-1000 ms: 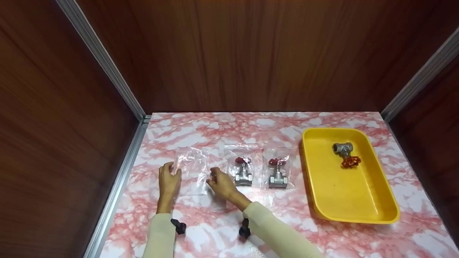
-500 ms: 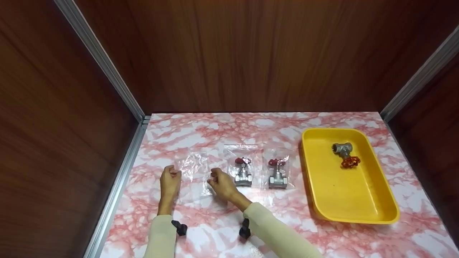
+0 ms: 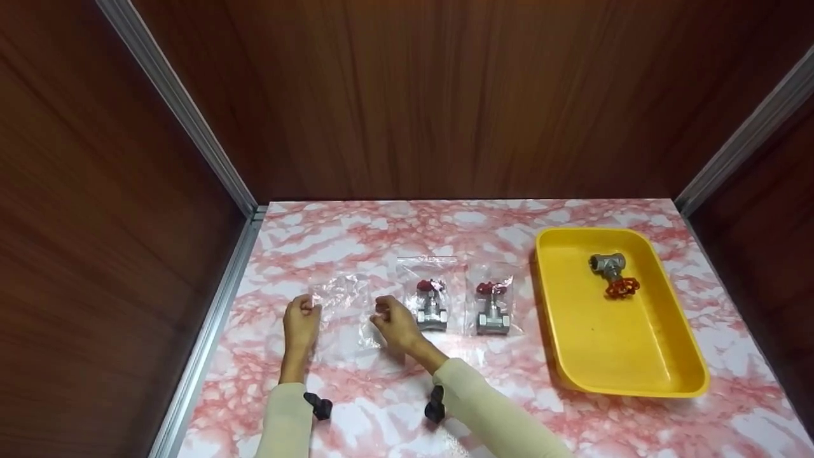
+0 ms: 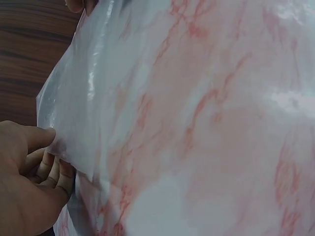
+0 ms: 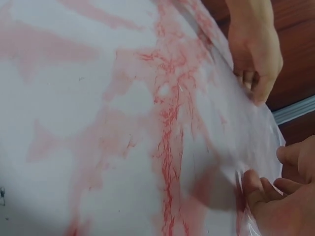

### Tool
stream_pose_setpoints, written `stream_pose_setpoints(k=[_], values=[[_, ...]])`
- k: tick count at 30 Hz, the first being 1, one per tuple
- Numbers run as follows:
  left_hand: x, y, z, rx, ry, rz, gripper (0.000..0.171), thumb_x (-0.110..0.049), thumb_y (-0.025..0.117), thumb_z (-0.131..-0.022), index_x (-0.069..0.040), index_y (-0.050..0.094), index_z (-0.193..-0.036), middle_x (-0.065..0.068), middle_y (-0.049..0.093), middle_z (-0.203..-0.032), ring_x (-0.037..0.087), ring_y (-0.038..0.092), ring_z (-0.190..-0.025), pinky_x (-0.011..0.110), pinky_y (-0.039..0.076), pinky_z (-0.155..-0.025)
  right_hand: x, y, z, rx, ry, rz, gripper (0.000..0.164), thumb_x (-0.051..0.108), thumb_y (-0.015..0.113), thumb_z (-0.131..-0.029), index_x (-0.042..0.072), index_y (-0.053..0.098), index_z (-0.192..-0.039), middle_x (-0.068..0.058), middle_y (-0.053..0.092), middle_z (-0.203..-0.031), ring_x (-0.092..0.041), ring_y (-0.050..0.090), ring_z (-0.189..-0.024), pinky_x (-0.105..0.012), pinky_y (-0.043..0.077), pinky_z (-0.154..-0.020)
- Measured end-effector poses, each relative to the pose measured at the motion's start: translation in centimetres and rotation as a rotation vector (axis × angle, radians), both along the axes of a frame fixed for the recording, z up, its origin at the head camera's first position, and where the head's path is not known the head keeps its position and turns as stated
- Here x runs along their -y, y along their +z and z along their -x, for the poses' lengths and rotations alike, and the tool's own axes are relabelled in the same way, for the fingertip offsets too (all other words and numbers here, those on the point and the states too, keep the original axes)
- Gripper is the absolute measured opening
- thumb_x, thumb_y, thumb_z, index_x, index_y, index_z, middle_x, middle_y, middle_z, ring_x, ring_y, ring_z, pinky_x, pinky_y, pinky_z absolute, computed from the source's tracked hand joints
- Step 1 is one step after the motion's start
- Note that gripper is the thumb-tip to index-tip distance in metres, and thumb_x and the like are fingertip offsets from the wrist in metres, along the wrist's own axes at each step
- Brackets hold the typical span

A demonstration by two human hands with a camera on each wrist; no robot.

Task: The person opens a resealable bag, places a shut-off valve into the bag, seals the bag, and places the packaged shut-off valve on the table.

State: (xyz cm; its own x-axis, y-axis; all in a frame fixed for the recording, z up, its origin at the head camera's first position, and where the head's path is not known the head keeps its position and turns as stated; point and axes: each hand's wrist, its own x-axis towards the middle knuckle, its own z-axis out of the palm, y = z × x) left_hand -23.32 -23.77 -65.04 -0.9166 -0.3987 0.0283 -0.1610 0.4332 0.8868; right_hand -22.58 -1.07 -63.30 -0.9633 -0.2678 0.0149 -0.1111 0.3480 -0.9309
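Since the earliest frame, the clear plastic bag (image 3: 343, 312) has shifted slightly nearer, between both hands. The left hand's (image 3: 301, 327) thumb and curled fingers pinch its left edge; the right hand (image 3: 399, 327), fingers bent, pinches the right. Just right lie two bagged valves (image 3: 432, 316), metal with red handwheels. Farther right, a rounded yellow tray (image 3: 604, 350) holds a loose valve (image 3: 609, 262). Beyond stands a wood-grain panel (image 3: 407, 108).

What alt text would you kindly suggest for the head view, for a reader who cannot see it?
A person's left hand and right hand hold a clear plastic bag between them at a pink-and-white marbled table. To its right lie two bagged red-handled valves, then a yellow tray holding one unbagged red-handled valve.
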Motion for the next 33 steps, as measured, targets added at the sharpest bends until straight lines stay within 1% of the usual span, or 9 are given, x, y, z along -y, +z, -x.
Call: stream_pose_setpoints(k=[5,7,10,12,15,18,22,27,33], values=[[-0.1,-0.1,-0.2,-0.009,-0.008,-0.038,0.035,-0.002,0.063,-0.100,0.011,0.061,-0.132,0.019,0.061,-0.113,0.027,0.063,-0.100,0.023,0.052,-0.079,-0.3,-0.2,0.2,0.015,0.004,0.026,0.039,0.003,0.068,-0.101,-0.011,0.056,-0.135,-0.030,0.069,-0.130,-0.041,0.072,-0.114,-0.046,0.060,-0.104],[-0.2,-0.1,-0.3,-0.008,-0.014,-0.044,0.035,-0.002,0.062,-0.100,0.010,0.061,-0.133,0.019,0.061,-0.115,0.027,0.062,-0.101,0.023,0.052,-0.081,-0.4,-0.4,0.3,-0.016,0.010,0.045,0.038,0.002,0.067,-0.100,-0.012,0.056,-0.134,-0.029,0.071,-0.127,-0.040,0.073,-0.113,-0.044,0.061,-0.102],[-0.3,-0.1,-0.4,-0.004,-0.021,-0.050,0.035,-0.003,0.061,-0.101,0.008,0.060,-0.135,0.020,0.062,-0.118,0.029,0.063,-0.104,0.028,0.053,-0.085,-0.6,-1.1,0.4,-0.100,0.016,0.061,0.033,0.003,0.065,-0.100,-0.011,0.058,-0.129,-0.024,0.075,-0.119,-0.030,0.076,-0.105,-0.035,0.063,-0.095],[-0.4,0.0,-0.4,-0.008,-0.022,-0.052,0.036,-0.004,0.061,-0.101,0.008,0.061,-0.135,0.021,0.063,-0.120,0.031,0.064,-0.107,0.031,0.054,-0.088,-0.7,-1.1,0.4,-0.120,0.013,0.068,0.031,0.003,0.064,-0.100,-0.011,0.058,-0.128,-0.023,0.075,-0.116,-0.026,0.076,-0.101,-0.032,0.063,-0.091],[-0.6,0.1,-0.4,-0.010,-0.023,-0.072,0.036,-0.004,0.062,-0.101,0.007,0.061,-0.136,0.022,0.065,-0.122,0.034,0.065,-0.110,0.033,0.054,-0.089,-0.7,-0.9,0.4,-0.089,-0.006,0.079,0.031,0.001,0.065,-0.100,-0.011,0.059,-0.128,-0.022,0.074,-0.114,-0.027,0.075,-0.099,-0.032,0.064,-0.090],[-0.8,0.2,-0.3,-0.009,-0.017,-0.097,0.037,-0.004,0.063,-0.100,0.005,0.062,-0.136,0.022,0.066,-0.123,0.033,0.066,-0.110,0.027,0.053,-0.086,-0.6,-0.1,0.4,-0.035,-0.028,0.067,0.033,-0.001,0.065,-0.100,-0.012,0.057,-0.130,-0.025,0.072,-0.115,-0.033,0.074,-0.099,-0.035,0.064,-0.088],[-1.1,0.4,-0.3,-0.025,-0.002,-0.101,0.036,-0.003,0.066,-0.097,0.005,0.063,-0.132,0.020,0.068,-0.118,0.022,0.066,-0.101,0.018,0.050,-0.078,-0.6,0.3,0.6,0.000,-0.055,0.043,0.032,0.002,0.065,-0.103,-0.009,0.058,-0.132,-0.022,0.072,-0.112,-0.028,0.073,-0.095,-0.028,0.062,-0.081],[-1.5,0.6,-0.3,-0.060,-0.003,-0.142,0.033,0.001,0.067,-0.096,0.005,0.064,-0.129,0.018,0.067,-0.112,0.008,0.057,-0.086,0.013,0.047,-0.070,-0.9,0.5,0.7,0.009,-0.075,0.050,0.029,0.003,0.064,-0.104,-0.008,0.060,-0.131,-0.021,0.073,-0.106,-0.024,0.072,-0.086,-0.020,0.057,-0.070],[-2.0,0.9,-0.4,-0.094,-0.036,-0.208,0.032,0.003,0.067,-0.097,0.005,0.063,-0.129,0.018,0.065,-0.112,0.005,0.054,-0.083,0.014,0.047,-0.064,-1.2,0.6,0.9,-0.046,-0.073,0.050,0.026,0.002,0.064,-0.104,-0.010,0.061,-0.126,-0.021,0.074,-0.095,-0.011,0.064,-0.074,-0.017,0.052,-0.064]])
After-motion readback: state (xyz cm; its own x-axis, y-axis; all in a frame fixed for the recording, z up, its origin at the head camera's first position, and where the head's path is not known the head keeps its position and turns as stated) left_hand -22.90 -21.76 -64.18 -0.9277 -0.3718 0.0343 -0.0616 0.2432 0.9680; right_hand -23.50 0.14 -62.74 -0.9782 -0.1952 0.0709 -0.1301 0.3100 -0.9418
